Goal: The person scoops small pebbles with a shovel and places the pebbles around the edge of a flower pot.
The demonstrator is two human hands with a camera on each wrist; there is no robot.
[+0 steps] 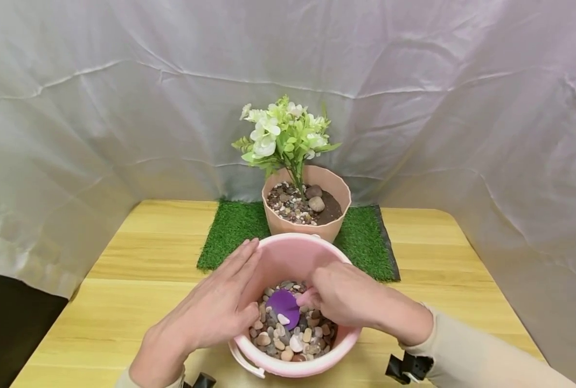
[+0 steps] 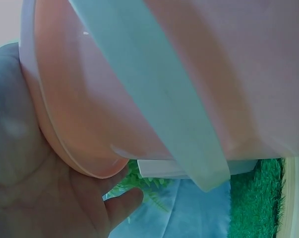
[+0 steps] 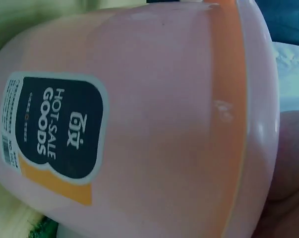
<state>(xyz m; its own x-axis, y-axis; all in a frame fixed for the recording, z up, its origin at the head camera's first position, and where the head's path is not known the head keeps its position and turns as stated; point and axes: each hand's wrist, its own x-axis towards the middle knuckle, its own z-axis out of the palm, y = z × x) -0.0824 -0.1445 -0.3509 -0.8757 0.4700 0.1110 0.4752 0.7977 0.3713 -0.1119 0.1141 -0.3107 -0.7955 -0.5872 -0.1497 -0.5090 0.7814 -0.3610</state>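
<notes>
A pink bucket (image 1: pixel 312 368) with a white handle (image 1: pixel 246 362) holds pebbles (image 1: pixel 295 343) in mixed colours. Down inside it, my right hand (image 1: pixel 343 296) grips a small purple scoop (image 1: pixel 282 303) by its handle end, which the fingers mostly hide. The scoop's rounded blade lies among the pebbles with a white stone on it. My left hand (image 1: pixel 215 302) rests along the bucket's left rim, fingers straight and thumb over the inside. From the left wrist, the palm shows against the rim; the right wrist view has mostly the bucket's labelled side (image 3: pixel 154 99).
Behind the bucket stands a peach flowerpot (image 1: pixel 333 183) with white artificial flowers (image 1: pixel 288 132), gravel, dark soil and two larger stones. Artificial turf (image 1: pixel 365 248) lies under it on the wooden table (image 1: pixel 123 302). Grey curtains (image 1: pixel 171 81) hang around the table.
</notes>
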